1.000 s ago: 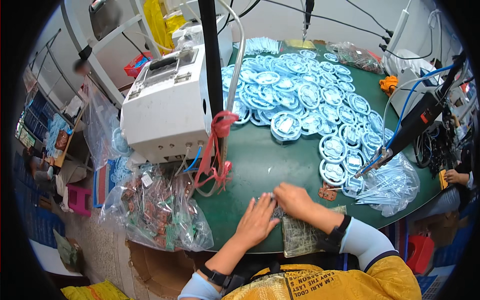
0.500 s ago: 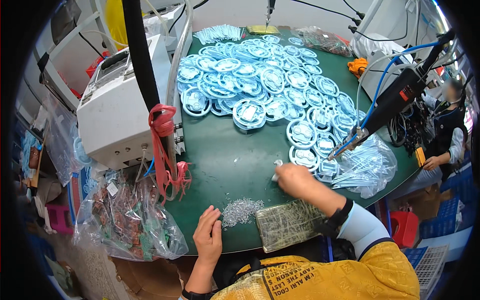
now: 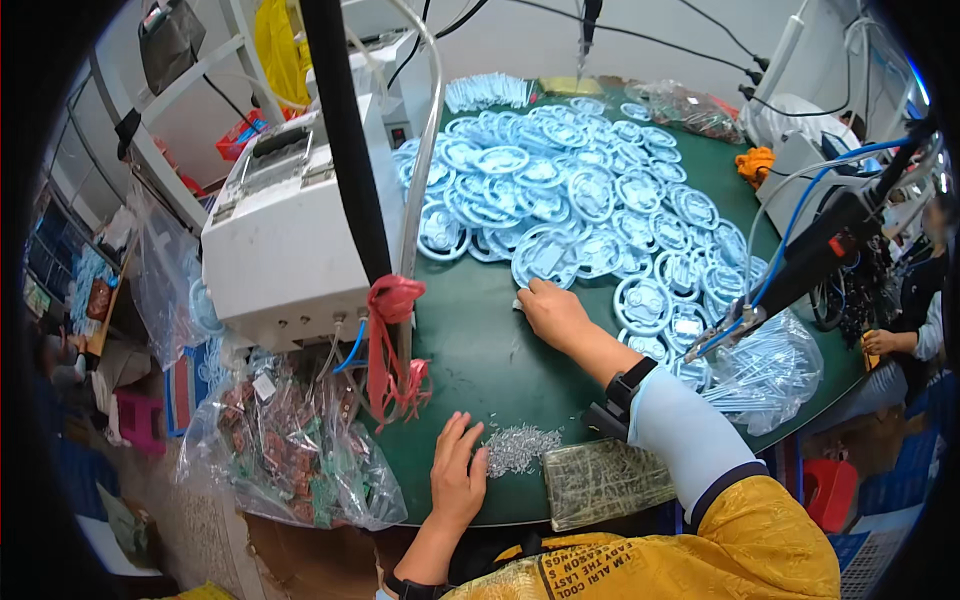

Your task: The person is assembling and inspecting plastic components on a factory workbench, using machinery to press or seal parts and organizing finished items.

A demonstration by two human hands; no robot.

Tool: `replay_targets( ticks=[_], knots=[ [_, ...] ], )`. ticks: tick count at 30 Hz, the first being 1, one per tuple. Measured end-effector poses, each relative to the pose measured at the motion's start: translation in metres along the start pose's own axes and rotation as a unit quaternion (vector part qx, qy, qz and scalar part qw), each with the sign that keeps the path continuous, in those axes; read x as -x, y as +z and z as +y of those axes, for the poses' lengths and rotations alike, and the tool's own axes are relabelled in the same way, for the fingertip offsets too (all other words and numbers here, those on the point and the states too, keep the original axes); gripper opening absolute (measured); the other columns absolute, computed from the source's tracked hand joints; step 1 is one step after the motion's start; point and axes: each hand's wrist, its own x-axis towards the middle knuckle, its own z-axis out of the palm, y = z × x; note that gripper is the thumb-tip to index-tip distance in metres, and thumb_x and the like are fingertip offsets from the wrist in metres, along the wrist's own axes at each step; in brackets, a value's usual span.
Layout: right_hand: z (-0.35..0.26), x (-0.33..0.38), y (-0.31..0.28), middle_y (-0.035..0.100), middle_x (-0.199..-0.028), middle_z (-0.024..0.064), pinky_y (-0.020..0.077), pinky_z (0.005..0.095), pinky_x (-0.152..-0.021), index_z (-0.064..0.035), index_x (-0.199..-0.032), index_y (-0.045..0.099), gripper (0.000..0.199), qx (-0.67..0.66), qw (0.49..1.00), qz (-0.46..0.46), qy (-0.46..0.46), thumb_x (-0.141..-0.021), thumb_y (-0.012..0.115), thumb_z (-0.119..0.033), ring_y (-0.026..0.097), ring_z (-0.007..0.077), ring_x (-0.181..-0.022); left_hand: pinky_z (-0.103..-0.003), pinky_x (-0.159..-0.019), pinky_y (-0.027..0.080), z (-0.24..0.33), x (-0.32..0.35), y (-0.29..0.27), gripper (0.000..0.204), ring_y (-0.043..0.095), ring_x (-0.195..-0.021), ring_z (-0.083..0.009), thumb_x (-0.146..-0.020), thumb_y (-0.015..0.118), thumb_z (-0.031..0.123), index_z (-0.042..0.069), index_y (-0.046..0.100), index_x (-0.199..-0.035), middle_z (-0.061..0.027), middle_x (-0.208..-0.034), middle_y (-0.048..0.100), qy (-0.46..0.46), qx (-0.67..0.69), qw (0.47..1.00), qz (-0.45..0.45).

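Note:
My right hand (image 3: 553, 311) reaches forward over the green table (image 3: 480, 350) and its fingertips touch the near edge of a light blue round plastic part (image 3: 547, 258). That part lies at the front of a large spread of similar blue round parts (image 3: 590, 195). My left hand (image 3: 457, 476) rests flat on the table near its front edge, fingers apart, beside a small heap of tiny silver screws (image 3: 517, 447). A clear flat bag of small metal pieces (image 3: 607, 483) lies just right of the heap.
A white machine box (image 3: 285, 235) stands at the left with a black hose (image 3: 345, 140) and red ties (image 3: 393, 340). Bags of brown and green parts (image 3: 290, 455) hang off the left edge. A hanging electric screwdriver (image 3: 815, 255) and clear bags (image 3: 770, 370) sit right. Another person's hand (image 3: 880, 342) shows far right.
My right hand moved forward from the near table area to the blue parts. My left hand left the screw heap's middle and settled at its left side.

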Motion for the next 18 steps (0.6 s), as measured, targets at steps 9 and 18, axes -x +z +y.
replay_targets(
  ticks=[9,18],
  knots=[
    [-0.094,0.087,-0.029,0.056,-0.087,0.0118,0.0502,0.043,-0.068,-0.0079,-0.089,0.058,0.009,-0.254,0.955,-0.101,-0.117,-0.082,0.062,-0.012,0.06,0.0337,-0.081,-0.047,-0.111,0.031,-0.008,-0.002,0.003,0.043,0.044,-0.131,-0.0371,-0.09,0.05,0.001,-0.003,0.049,-0.133,-0.0222,-0.135,0.051,0.013,-0.013,0.998,-0.064],
    [-0.044,0.127,-0.068,0.059,-0.087,0.0136,0.0505,0.0467,-0.067,-0.0062,-0.096,0.056,0.014,-0.076,0.981,-0.125,0.131,-0.085,0.06,-0.014,0.062,0.0375,-0.079,-0.047,-0.112,0.029,0.0,-0.007,0.016,0.044,0.042,-0.133,-0.0348,-0.092,0.049,0.004,-0.001,0.047,-0.135,-0.0195,-0.137,0.05,0.054,-0.017,0.991,-0.12]
  ],
)
